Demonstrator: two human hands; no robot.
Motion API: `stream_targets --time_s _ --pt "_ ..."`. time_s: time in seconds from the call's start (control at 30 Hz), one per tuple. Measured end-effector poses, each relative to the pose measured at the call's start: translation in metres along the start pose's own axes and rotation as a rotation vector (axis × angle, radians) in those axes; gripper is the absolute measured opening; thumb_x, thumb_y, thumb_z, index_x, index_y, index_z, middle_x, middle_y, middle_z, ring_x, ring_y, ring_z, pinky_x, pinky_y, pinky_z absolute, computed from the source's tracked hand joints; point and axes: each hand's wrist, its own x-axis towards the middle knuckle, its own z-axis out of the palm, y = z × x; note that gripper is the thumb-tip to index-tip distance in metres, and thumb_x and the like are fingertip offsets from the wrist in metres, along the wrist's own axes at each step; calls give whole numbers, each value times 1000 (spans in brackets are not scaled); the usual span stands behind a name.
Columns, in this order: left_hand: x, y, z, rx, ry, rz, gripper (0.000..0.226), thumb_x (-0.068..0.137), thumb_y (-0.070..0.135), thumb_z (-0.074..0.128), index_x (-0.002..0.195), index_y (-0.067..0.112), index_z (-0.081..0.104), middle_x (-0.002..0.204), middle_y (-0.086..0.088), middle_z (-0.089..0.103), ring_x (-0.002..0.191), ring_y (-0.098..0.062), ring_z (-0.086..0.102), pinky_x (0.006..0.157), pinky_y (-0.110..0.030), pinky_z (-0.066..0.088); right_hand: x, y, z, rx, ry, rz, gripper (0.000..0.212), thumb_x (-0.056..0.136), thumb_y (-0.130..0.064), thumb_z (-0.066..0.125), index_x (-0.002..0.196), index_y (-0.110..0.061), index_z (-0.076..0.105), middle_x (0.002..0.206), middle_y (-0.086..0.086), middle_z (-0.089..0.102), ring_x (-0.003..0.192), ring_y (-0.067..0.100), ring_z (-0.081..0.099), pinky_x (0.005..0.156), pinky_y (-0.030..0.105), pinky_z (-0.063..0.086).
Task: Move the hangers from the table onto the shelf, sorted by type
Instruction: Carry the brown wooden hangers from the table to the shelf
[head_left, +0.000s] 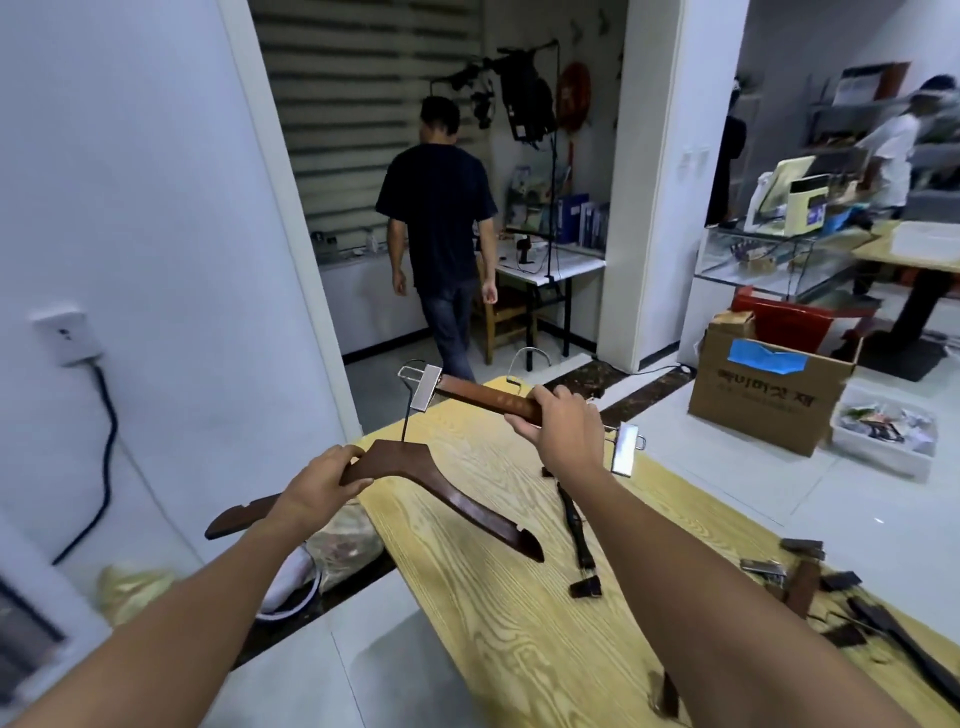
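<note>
At the centre of the frame, above the pale wooden table (498, 613), both hands hold hangers lifted off the surface. The left hand (319, 486) grips the shoulder of a dark curved coat hanger (452, 496), left of its wire hook. The right hand (563, 423) clasps the bar of a brown clip hanger (480, 392), with a metal clip showing on each side of the hand. More dark clip hangers (576, 535) lie on the table, lower right of the hands. At right stands a cardboard box (769, 395) with printed characters, too blurred to read.
</note>
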Motion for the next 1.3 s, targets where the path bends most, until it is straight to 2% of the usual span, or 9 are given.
stream_targets --time_s 0.17,0.27,0.47,0.57,0.73,0.87,1.1,1.2,1.3 --pt "-31 5 -13 -5 48 -68 38 88 23 65 122 8 54 100 -5 56 85 -17 54 77 -24 42 -4 -16 -10 66 -30 -123 41 86 -59 53 105 -23 59 98 1 61 94 22 56 77 33 38" --pt "-53 2 -26 -3 82 -120 39 88 25 64 123 9 54 110 -10 58 95 -20 55 84 -27 42 -6 -36 -12 118 -50 -182 41 85 -58 54 104 -22 60 96 1 61 91 22 56 78 32 39" --pt "-115 -20 -63 14 168 -270 38 87 25 65 121 10 55 109 -9 59 90 -17 53 83 -27 43 -20 -108 -13 188 -81 -348 43 85 -59 53 104 -21 60 96 3 59 91 24 57 77 32 39" --pt "-158 -38 -87 13 236 -348 37 86 22 67 119 9 56 109 -11 60 92 -23 57 84 -30 45 -35 -154 -14 253 -99 -438 42 86 -58 54 106 -22 60 99 3 60 95 24 57 79 32 37" --pt "-242 -69 -122 15 308 -526 26 85 16 68 109 11 58 96 -10 61 72 -22 59 61 -27 48 -68 -235 -13 383 -139 -582 39 84 -57 56 105 -25 62 97 1 61 95 23 58 80 33 38" --pt "-324 -94 -141 60 363 -678 35 83 15 70 115 5 60 107 -13 63 99 -28 61 86 -32 45 -112 -300 -17 469 -192 -710 39 83 -57 57 105 -25 64 95 2 61 93 25 59 79 34 39" --pt "-476 -101 -164 61 510 -899 35 83 17 70 114 4 59 110 -15 62 102 -27 58 89 -30 42 -215 -393 -36 613 -278 -924 40 81 -55 62 101 -21 66 93 5 63 92 29 60 79 35 42" --pt "-544 -90 -169 101 551 -1003 33 85 22 68 112 6 59 105 -12 62 92 -22 56 76 -27 39 -268 -425 -53 636 -320 -1034 41 80 -57 61 102 -23 66 95 6 63 94 29 60 80 35 43" --pt "-609 -80 -170 95 593 -1079 36 84 25 69 114 8 60 111 -9 63 103 -25 59 83 -30 43 -318 -453 -72 657 -362 -1137 41 80 -60 59 103 -27 66 96 2 64 95 25 60 82 35 42"
